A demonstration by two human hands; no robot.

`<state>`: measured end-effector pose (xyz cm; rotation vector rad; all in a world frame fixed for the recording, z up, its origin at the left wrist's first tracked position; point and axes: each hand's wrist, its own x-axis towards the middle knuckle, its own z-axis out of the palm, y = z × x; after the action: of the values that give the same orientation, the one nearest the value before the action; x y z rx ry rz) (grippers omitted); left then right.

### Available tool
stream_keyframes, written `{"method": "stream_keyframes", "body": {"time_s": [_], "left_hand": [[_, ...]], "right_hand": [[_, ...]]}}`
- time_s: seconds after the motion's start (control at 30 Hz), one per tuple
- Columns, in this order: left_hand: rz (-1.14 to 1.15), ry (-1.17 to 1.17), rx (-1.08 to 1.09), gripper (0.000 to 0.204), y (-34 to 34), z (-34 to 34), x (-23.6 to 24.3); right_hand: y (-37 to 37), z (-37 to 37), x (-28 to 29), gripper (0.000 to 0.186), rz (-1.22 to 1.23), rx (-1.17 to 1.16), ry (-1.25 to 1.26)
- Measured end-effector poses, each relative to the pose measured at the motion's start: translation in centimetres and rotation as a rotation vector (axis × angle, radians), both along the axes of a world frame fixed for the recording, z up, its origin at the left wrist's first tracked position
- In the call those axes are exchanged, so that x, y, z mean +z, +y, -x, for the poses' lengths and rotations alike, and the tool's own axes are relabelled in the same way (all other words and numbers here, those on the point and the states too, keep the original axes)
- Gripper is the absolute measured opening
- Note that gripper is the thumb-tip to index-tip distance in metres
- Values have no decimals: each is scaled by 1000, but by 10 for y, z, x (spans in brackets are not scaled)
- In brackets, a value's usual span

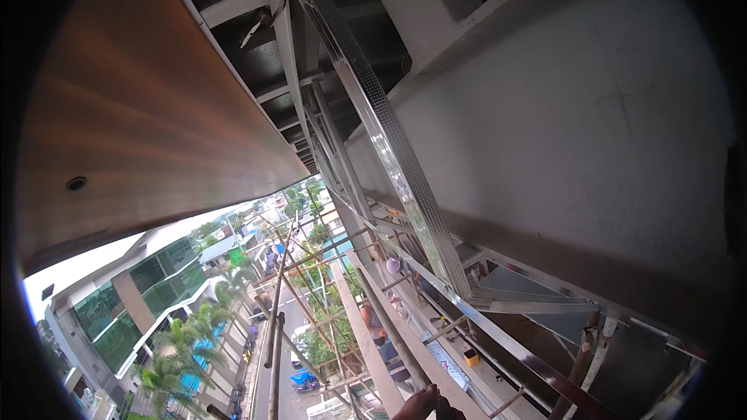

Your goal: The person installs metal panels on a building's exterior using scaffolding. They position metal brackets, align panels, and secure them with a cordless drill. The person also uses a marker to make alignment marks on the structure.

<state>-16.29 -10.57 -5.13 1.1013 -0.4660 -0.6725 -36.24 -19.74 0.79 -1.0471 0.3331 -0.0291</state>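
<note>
At the bottom edge a hand, which I take to be my left hand (419, 403), is closed round the lower end of a long grey-brown pole (393, 333). The pole slants away up and to the left. Darkness at the frame edge hides part of the fingers and the wrist. My right hand cannot be made out. Above and to the right, a long shiny metal channel (389, 148) with a dimpled face runs down from the ceiling frame. Its lower end meets several thin metal channels (533, 303) lying crosswise.
A grey wall (560, 124) fills the right, a brown soffit panel (156, 109) the upper left. Below, a person (372, 320) and another in a pale cap (393, 266) are among scaffold poles (276, 303). A yellow-and-black object (471, 357) lies on a ledge. A street (292, 404) lies far down.
</note>
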Motion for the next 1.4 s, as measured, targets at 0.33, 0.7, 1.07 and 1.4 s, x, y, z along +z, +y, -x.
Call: {"method": "stream_keyframes", "body": {"time_s": [0.33, 0.7, 1.07, 1.4], "left_hand": [[-230, 232, -189, 50, -13, -9, 36], [-311, 222, -208, 59, -13, -6, 39], [-360, 162, -131, 50, -5, 9, 69], [-70, 69, 25, 31, -21, 20, 30]], "right_hand": [[18, -11, -18, 53, 276, -188, -120], [10, -26, -58, 78, 731, -226, -95], [11, -30, -84, 79, 572, -230, -195], [9, -28, -29, 98, 608, -106, 23]]}}
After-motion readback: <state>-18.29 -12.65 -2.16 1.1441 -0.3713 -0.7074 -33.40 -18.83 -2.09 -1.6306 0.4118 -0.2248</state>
